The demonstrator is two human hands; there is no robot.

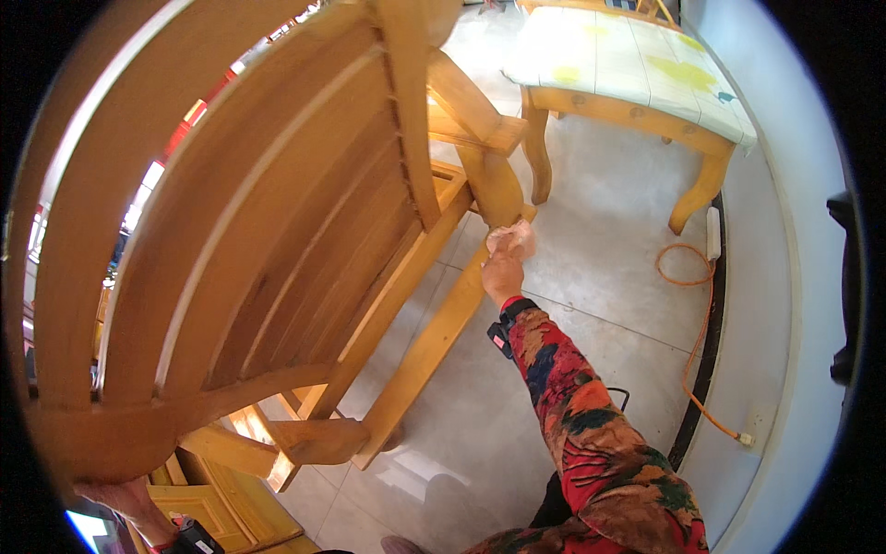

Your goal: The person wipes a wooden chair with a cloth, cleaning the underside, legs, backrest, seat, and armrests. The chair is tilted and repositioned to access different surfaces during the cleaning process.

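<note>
A large wooden chair or bench with a slatted back (297,208) fills the left side, seen from behind and leaning across the view. My right hand (505,266), in a patterned sleeve with a black band at the wrist, presses a pale pink cloth (512,239) on the end of the chair's lower wooden rail (432,353), beside a leg (493,183). At the lower left, my left hand (121,495) is at the edge of the chair's top rail (104,440); its fingers are hidden behind the wood.
A wooden table with a pale, yellow-marked cover (623,62) stands at the upper right. An orange cord (702,332) runs along the wall from a white power strip (713,232) to an outlet. A yellow wooden cabinet (208,516) is at the lower left.
</note>
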